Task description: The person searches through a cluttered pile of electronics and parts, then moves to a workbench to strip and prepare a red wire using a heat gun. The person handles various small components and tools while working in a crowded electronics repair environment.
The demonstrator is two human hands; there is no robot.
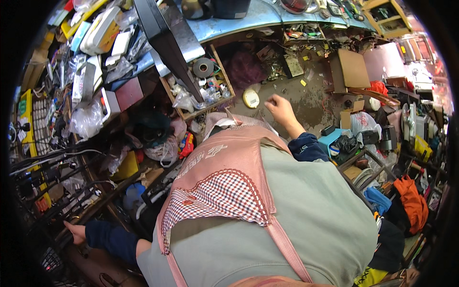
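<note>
My right hand [281, 110] is held over the floor with its fingers curled in, and I see nothing in it. Just left of it in the picture is a round cream-coloured device [251, 98] with a label. My left hand [75, 232] reaches out at the lower left, beside the dark edge of a cluttered rack [94, 210]. Its fingers are small and partly in shadow, so I cannot tell whether they hold anything. A pink apron [222, 154] with a checked pocket covers my front.
An open wooden drawer [225, 77] holds a roll of black tape [203, 67] and plastic bags. A black post [168, 46] rises before the blue worktop [215, 30]. Cables [61, 154] hang at the left. A light-blue bin [328, 141] and piled goods crowd the right.
</note>
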